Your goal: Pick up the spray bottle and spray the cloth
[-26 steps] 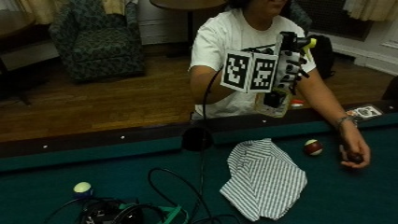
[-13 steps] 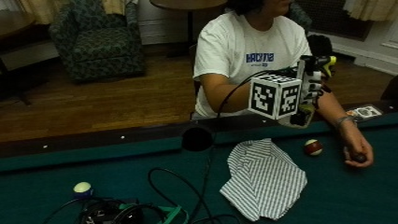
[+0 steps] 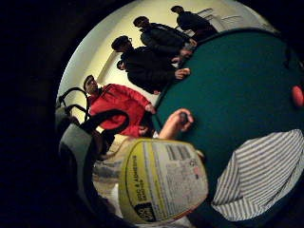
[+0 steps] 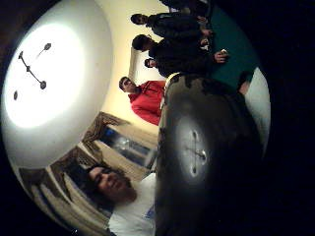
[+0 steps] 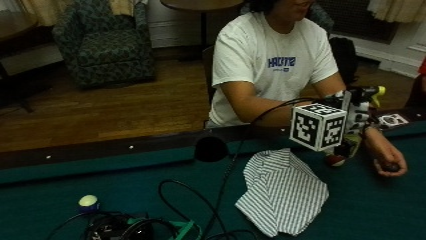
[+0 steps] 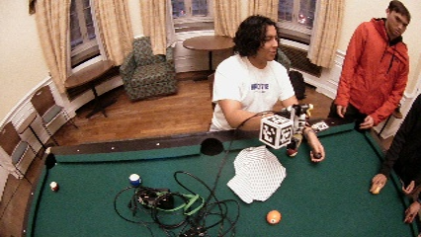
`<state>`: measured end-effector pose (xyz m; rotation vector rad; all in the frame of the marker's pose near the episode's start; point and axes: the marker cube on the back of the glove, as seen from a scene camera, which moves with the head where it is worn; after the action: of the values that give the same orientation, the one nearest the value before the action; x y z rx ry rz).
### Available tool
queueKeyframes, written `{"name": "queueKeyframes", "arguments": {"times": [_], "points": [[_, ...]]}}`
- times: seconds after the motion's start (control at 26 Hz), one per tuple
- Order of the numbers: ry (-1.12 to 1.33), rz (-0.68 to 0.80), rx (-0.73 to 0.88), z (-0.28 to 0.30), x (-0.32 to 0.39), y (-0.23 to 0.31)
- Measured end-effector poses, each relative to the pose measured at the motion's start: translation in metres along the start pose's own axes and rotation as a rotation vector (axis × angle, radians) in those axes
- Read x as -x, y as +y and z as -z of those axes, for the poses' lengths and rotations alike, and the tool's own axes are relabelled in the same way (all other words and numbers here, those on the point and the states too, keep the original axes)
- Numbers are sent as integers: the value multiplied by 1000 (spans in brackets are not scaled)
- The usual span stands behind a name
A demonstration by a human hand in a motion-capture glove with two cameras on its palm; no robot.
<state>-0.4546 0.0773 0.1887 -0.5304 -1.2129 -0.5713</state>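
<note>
Lowered right hand (image 5: 353, 117) grasping spray bottle (image 3: 161, 180) beside cloth (image 5: 283, 192), fingers mostly hidden

Dim outside view, bright ceiling glare

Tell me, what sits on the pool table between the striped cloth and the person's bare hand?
A red-and-white billiard ball rests on the felt between the striped cloth and the bare hand, seen in the outside view.

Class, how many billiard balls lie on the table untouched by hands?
4: one ball by the left rail, blue ball beside the cables, orange ball in front, red ball beside the cloth. Others may hide.
</note>
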Motion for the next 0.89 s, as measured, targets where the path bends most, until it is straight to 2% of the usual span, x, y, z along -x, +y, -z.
{"name": "queueKeyframes", "arguments": {"times": [0.46, 0.89], "points": [[85, -35, -44, -77, -90, -12], [104, -35, -72, -99, -120, -34]]}}
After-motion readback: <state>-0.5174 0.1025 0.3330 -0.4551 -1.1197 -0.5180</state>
